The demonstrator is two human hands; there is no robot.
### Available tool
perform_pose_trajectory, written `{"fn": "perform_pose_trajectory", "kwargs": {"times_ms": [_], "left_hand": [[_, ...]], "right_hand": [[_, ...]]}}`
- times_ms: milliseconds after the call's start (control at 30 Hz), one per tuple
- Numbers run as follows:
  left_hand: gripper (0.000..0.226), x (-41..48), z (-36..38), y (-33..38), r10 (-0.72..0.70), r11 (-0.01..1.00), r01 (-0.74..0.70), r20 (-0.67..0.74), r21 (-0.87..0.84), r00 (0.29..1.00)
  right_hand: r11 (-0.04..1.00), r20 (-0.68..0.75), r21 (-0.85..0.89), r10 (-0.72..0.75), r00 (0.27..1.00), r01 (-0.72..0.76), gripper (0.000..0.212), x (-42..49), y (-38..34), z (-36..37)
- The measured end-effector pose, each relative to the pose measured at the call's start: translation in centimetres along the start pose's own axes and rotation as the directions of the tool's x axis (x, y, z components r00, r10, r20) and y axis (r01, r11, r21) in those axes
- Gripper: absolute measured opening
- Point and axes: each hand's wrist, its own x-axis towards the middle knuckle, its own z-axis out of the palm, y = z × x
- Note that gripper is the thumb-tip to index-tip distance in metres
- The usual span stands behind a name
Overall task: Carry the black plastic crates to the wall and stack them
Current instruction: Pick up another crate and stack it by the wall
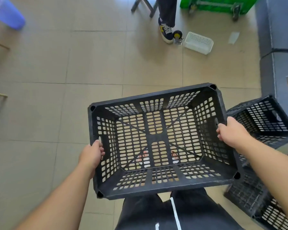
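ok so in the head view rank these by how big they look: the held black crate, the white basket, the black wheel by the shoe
1. black crate, largest by far, though nearest the camera
2. white basket, farther off
3. black wheel beside it, smallest

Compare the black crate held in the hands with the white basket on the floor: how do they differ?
The black crate is gripped at its short sides by the left hand and right hand, off the floor. The white basket lies on the floor beside a shoe. The crate's walls have large oblong slots, while the basket's holes are far finer. Both are rectangular, perforated and empty.
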Motion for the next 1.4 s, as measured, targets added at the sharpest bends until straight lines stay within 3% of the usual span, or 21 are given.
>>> {"fn": "perform_pose_trajectory", "kwargs": {"times_ms": [267,500,733,933,1067,1267,1400], "left_hand": [[0.038,-7.9,-5.1,-0.9,-0.018,0.995,0.002,-0.147,-0.103,0.989],[0.035,-15.0,-7.9,-6.4,-0.183,0.94,0.084,-0.28,-0.33,0.943],[0.036,-22.5,-12.4,-15.5,-0.358,0.801,0.091,-0.351,-0.592,0.865],[0.035,-27.6,-16.5,-24.9,-0.478,0.681,0.043,-0.4,-0.731,0.782],[0.037,-30.9,-19.3,-31.9,-0.553,0.613,0.017,-0.413,-0.79,0.723],[0.038,-35.7,-24.3,-42.1,-0.651,0.514,-0.009,-0.397,-0.858,0.647],[0.039,-37.3,-27.9,-48.0,-0.695,0.468,-0.013,-0.376,-0.884,0.613]], "right_hand": [[0.98,0.064,-0.067,-0.18,0.982,0.185,0.017,-3.5,-5.3,-4.2],[0.893,0.156,-0.208,-0.372,0.915,0.399,0.013,-5.8,-12.3,-4.2],[0.646,0.325,-0.352,-0.594,0.736,0.677,0.022,-13.5,-20.5,0.3],[0.491,0.468,-0.318,-0.663,0.584,0.811,0.019,-24.4,-24.0,7.6],[0.41,0.543,-0.297,-0.671,0.506,0.862,0.015,-32.2,-24.0,13.3],[0.169,0.618,-0.321,-0.708,0.341,0.932,0.023,-43.2,-22.9,22.9],[0.094,0.644,-0.322,-0.708,0.291,0.942,0.023,-49.8,-21.7,28.2]]}}
